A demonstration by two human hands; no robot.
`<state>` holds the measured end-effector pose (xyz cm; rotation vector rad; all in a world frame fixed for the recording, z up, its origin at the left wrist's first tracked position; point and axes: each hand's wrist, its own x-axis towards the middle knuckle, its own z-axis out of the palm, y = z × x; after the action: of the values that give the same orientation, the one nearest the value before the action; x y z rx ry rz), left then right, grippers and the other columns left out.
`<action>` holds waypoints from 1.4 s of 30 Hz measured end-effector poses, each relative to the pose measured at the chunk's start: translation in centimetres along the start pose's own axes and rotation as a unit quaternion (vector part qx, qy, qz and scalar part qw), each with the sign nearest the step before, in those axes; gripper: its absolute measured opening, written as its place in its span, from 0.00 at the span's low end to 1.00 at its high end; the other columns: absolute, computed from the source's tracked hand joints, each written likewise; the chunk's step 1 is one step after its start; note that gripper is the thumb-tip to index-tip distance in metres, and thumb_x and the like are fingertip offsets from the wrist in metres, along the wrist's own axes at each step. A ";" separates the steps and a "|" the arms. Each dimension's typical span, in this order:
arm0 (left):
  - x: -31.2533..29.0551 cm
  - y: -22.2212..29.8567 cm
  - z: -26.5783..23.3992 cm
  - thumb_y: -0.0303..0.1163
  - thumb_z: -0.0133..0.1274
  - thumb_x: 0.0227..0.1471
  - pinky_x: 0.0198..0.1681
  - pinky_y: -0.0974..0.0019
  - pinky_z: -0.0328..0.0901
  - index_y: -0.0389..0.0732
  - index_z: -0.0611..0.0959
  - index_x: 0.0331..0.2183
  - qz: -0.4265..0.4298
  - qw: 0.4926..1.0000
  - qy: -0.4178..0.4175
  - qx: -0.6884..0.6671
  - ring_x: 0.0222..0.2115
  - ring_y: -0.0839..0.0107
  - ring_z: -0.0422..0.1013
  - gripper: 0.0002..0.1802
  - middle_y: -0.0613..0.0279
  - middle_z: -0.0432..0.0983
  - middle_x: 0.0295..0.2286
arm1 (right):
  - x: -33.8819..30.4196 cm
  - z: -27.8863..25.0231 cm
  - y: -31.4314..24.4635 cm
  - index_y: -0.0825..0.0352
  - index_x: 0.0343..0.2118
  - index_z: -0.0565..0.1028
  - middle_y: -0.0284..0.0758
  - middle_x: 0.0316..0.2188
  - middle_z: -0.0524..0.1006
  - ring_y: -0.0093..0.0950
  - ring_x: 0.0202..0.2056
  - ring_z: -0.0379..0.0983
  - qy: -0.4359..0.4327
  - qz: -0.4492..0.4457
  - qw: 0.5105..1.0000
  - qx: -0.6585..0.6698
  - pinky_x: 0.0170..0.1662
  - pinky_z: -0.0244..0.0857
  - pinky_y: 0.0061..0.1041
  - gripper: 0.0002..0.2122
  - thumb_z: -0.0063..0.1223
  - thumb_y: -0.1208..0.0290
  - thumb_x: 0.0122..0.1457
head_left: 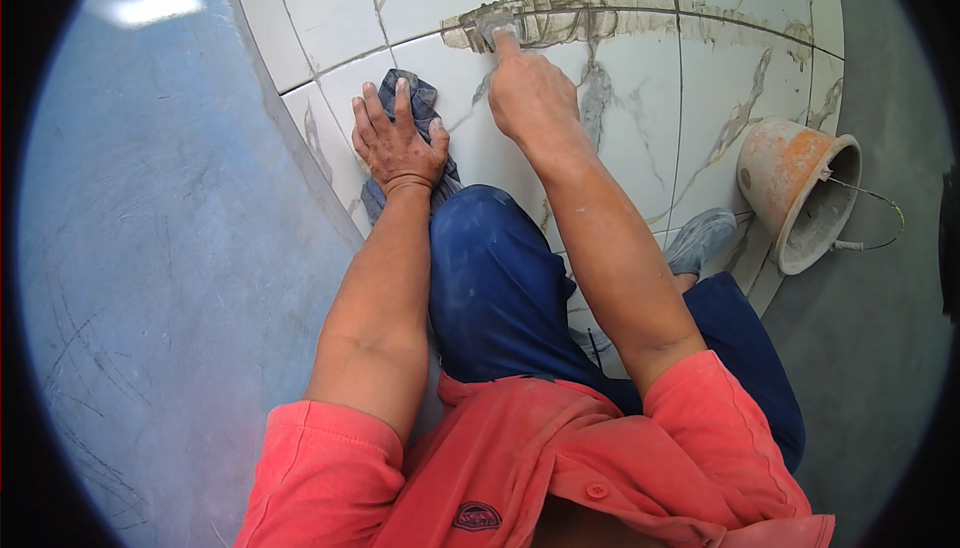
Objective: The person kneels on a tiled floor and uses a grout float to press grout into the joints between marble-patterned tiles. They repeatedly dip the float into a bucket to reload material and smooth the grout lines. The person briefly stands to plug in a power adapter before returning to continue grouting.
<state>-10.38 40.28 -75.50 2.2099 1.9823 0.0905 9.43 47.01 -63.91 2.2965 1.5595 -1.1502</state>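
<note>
Tiles (630, 163) leave room between rag (422, 98) and right hand (535, 98).

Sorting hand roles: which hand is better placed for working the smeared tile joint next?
Right hand, probably: its index finger reaches the smear; the left hand rests on the cloth, farther left.

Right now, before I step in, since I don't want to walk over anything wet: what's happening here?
A person in a red shirt is crouched at white, grey-veined tiles. The left hand lies spread on a crumpled dark cloth. The right hand has its index finger pointed down at a joint streaked with greyish smears; something flat may be under the fingertip, but that's unclear. A stained bucket is off to the right. I can't tell whether the smears are wet.
</note>
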 end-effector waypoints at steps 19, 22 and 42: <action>0.1 0.3 -0.1 0.51 0.54 0.47 0.67 0.42 0.42 0.60 0.62 0.66 -0.004 1.000 -0.014 0.008 0.69 0.48 0.43 0.45 0.51 0.46 0.69 | 0.3 -0.7 3.6 0.64 0.63 0.66 0.53 0.39 0.82 0.49 0.44 0.80 0.035 0.028 0.999 0.002 0.49 0.72 0.46 0.24 0.41 0.77 0.62; 0.0 -0.4 -0.2 0.51 0.54 0.47 0.67 0.42 0.41 0.60 0.62 0.66 -0.006 1.000 -0.010 0.012 0.69 0.48 0.43 0.44 0.51 0.47 0.69 | -1.4 0.3 3.9 0.64 0.63 0.66 0.53 0.40 0.82 0.50 0.44 0.80 0.001 0.042 0.999 -0.006 0.49 0.72 0.47 0.24 0.40 0.77 0.62; 0.1 0.5 -0.1 0.50 0.54 0.48 0.67 0.43 0.42 0.59 0.62 0.66 -0.006 1.000 -0.017 0.009 0.69 0.47 0.43 0.44 0.51 0.47 0.69 | 0.9 -0.2 3.0 0.61 0.66 0.64 0.53 0.41 0.81 0.49 0.46 0.80 0.022 0.030 0.999 0.015 0.51 0.71 0.49 0.25 0.38 0.75 0.63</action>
<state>-9.89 40.35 -75.30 2.1952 1.9850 0.0346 12.23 46.39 -65.23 2.3870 1.4858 -1.1234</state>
